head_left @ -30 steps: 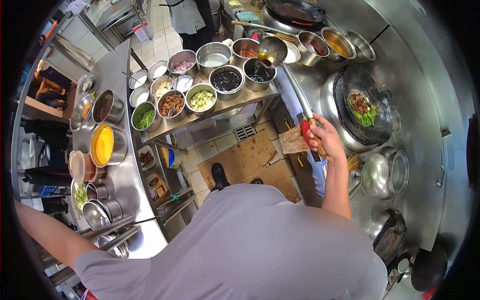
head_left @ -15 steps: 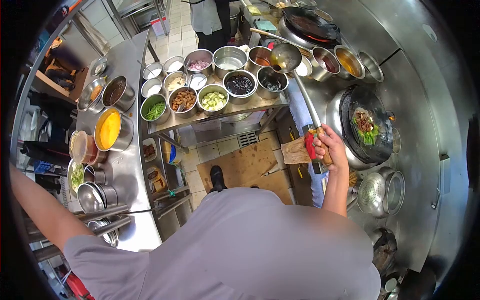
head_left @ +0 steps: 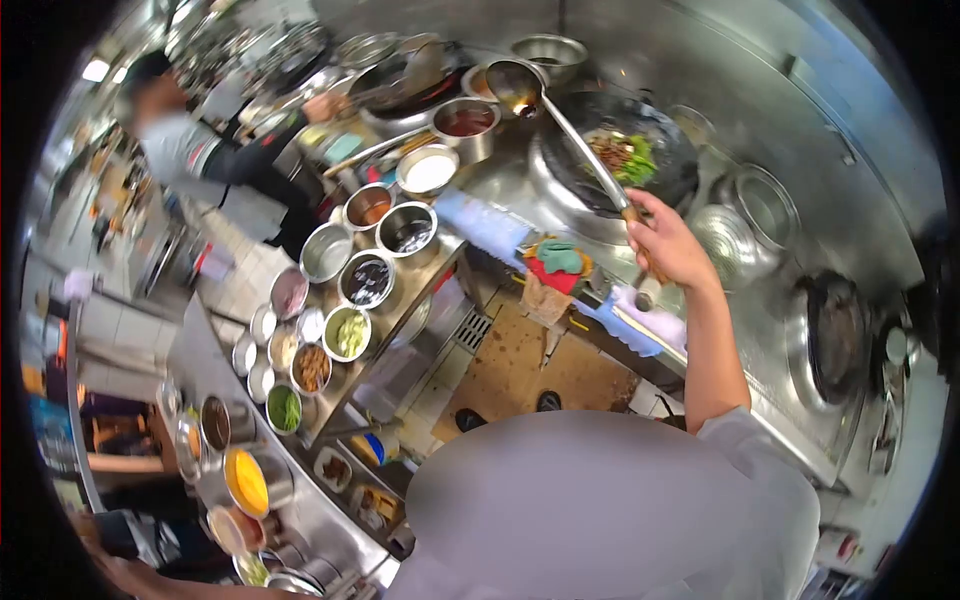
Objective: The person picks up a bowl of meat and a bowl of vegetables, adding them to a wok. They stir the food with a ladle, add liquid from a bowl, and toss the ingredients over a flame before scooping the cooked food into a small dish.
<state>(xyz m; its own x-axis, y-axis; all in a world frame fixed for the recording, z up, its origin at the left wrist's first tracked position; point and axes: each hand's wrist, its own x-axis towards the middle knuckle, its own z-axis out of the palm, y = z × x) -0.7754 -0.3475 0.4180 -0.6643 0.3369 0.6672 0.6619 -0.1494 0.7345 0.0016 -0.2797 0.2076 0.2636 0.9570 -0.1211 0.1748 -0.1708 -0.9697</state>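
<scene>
My right hand [head_left: 668, 240] is closed around the wooden handle of a long metal ladle [head_left: 580, 145]. The ladle's bowl [head_left: 516, 88] holds a little brown liquid, beyond the near wok's left side. Below and right of the shaft, the wok [head_left: 665, 170] contains browned pieces and green leaves [head_left: 625, 155]. At the lower left edge, my left arm reaches out to my left hand [head_left: 100, 560], which is dim and blurred, its fingers not clear.
Steel pots of ingredients and sauces [head_left: 367, 279] crowd the counter. A yellow-filled pot [head_left: 247, 482] stands lower left. Red and green cloths [head_left: 556, 262] lie on the stove edge. At upper left, a co-worker [head_left: 200, 150] reaches toward another wok [head_left: 400, 90]. A strainer [head_left: 725, 240] is at right.
The view has turned, bringing the co-worker into sight and shifting the pots left and down. The ladle, still in my right hand, has its bowl nearer the back of the stove.
</scene>
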